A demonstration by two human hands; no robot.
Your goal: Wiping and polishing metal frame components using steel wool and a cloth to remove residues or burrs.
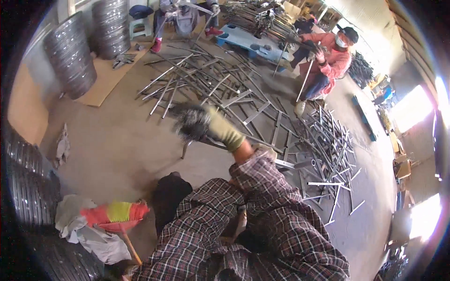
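My right hand [194, 122], in a yellow-green glove with a dark grey coating, reaches forward and left over the floor. Motion smears its fingers, so I cannot tell what they hold. Just beneath it runs a long metal bar [291, 165], which belongs to a frame whose short leg [184, 150] sticks out below the glove. Behind my right forearm shows a pale patch of glove, probably my left hand [267, 151]; its fingers are hidden. Past both hands lies a tangled heap of metal tube frames [255, 112].
Another heap of tube frames [323, 150] spreads to the right. A person in a pink jacket [330, 63] crouches beyond it with metal parts; another person [187, 16] sits at the back. Stacked dark glossy panels [70, 56], cardboard [108, 77] and a red-and-yellow broom [117, 215] stand or lie left.
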